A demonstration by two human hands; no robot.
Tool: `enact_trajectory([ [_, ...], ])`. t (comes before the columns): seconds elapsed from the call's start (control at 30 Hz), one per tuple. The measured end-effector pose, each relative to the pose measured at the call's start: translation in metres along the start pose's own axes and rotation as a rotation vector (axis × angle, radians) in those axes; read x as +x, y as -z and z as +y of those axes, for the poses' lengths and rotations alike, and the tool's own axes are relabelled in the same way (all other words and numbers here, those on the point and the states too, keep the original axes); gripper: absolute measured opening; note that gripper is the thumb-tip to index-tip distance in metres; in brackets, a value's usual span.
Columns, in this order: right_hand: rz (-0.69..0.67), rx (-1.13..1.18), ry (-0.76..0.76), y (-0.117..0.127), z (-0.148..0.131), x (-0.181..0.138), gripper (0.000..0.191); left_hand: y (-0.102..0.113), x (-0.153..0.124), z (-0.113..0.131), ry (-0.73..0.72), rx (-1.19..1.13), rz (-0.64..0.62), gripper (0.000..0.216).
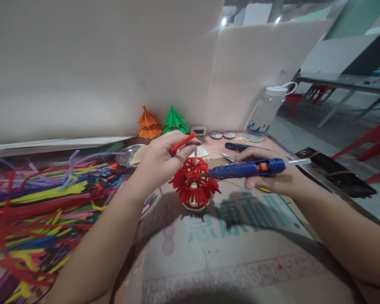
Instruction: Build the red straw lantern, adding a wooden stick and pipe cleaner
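My left hand (163,158) is closed around a short red pipe-cleaner piece (182,142) and also steadies a thin wooden stick (195,155) rising from a red fringed pipe-cleaner craft (194,185). The craft stands on a cardboard sheet (240,236). My right hand (269,175) grips a blue glue gun (248,168), whose nozzle points left and touches the upper right side of the red craft.
A big heap of coloured pipe cleaners (34,202) fills the left. Orange (149,122) and green (175,120) finished trees stand at the back by a metal dish (129,155). A water bottle (266,112), scissors (237,147) and a black tray (338,173) lie to the right.
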State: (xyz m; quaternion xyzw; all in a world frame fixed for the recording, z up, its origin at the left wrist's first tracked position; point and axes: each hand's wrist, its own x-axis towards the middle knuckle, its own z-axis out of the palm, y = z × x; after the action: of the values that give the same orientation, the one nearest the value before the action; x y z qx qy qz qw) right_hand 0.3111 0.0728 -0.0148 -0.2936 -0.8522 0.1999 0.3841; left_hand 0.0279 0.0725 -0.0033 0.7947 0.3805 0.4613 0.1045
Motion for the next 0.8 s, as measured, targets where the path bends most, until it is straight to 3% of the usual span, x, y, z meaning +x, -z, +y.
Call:
enact_trajectory([
  [0.33, -0.063, -0.026, 0.015, 0.004, -0.0019, 0.0003, 0.05, 0.001, 0.0001, -0.0001, -0.007, 0.006, -0.002, 0.012],
  [0.8, -0.011, -0.035, 0.012, 0.0035, 0.0007, -0.0006, 0.054, 0.0007, 0.0, 0.0, -0.012, 0.021, -0.005, 0.013],
])
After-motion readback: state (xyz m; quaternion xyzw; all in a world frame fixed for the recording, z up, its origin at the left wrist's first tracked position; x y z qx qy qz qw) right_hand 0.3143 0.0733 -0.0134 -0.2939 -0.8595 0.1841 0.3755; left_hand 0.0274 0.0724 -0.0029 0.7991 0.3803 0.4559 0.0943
